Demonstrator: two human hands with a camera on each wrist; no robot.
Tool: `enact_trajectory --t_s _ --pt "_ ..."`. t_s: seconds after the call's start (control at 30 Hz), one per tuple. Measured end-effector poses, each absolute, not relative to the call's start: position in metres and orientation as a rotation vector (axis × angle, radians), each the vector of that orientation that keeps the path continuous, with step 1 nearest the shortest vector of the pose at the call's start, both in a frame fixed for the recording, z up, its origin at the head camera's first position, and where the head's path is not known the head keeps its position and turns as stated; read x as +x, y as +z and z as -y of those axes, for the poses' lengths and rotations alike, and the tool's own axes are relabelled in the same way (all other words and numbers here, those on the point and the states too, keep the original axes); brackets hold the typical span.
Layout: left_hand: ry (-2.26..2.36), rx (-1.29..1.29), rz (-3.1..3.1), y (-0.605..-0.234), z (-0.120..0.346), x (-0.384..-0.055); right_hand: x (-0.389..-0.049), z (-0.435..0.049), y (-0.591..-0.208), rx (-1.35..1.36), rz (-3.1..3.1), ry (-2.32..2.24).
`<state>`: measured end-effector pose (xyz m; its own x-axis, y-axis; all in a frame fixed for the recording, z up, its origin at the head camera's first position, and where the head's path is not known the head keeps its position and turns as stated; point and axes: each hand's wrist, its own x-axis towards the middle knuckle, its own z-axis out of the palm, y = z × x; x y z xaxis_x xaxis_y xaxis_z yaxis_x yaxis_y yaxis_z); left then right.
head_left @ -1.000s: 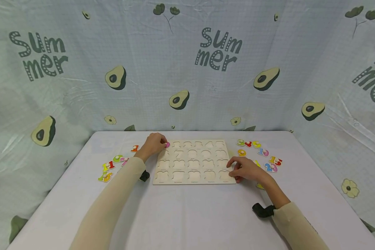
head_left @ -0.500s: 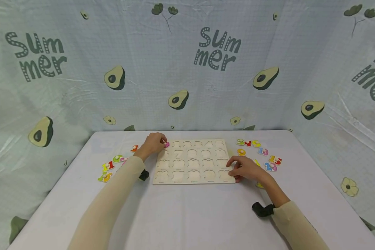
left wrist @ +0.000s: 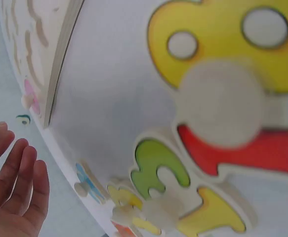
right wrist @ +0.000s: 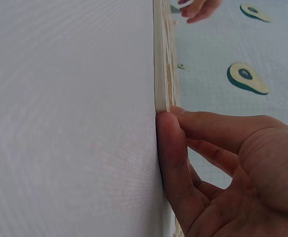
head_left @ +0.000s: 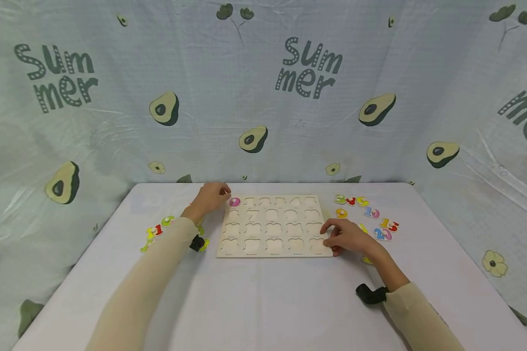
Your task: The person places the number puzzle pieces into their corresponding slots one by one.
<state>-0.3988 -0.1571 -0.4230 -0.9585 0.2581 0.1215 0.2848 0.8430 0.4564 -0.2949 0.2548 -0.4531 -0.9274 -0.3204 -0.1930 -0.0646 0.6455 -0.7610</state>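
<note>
A pale wooden number puzzle board (head_left: 261, 234) with rows of cut-out recesses lies on the white table. At its far left corner sits a pink zero piece (head_left: 234, 202), its peg upright in the left wrist view. My left hand (head_left: 212, 196) is held just left of that piece, apart from it. In the left wrist view its fingers (left wrist: 22, 182) are loosely bent with nothing between them. My right hand (head_left: 350, 237) grips the board's near right corner. The right wrist view shows thumb and finger pinching the board's edge (right wrist: 160, 74).
Several coloured number pieces lie right of the board, among them a blue and pink 20 (head_left: 382, 234) and an orange and red 15 (head_left: 389, 224). Left of it are more, including a yellow and red 11 (head_left: 154, 231); my left sleeve (head_left: 142, 287) covers some. A patterned curtain (head_left: 263, 87) stands behind.
My left hand has let go of the pink zero piece and drawn back a little to the left. The piece stays on the board. My right hand keeps its hold.
</note>
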Motion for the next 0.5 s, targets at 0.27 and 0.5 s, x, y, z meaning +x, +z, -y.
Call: enact_trajectory --t_s 0.27,0.5 --pt "-0.790 -0.411 2.868 -0.419 0.182 -0.395 -0.294 -0.255 -0.451 -0.308 -2.562 -1.153" --pt "-0.796 -0.352 2.859 -0.419 0.206 -0.389 -0.295 -0.253 -0.452 -0.283 -2.564 -1.142"
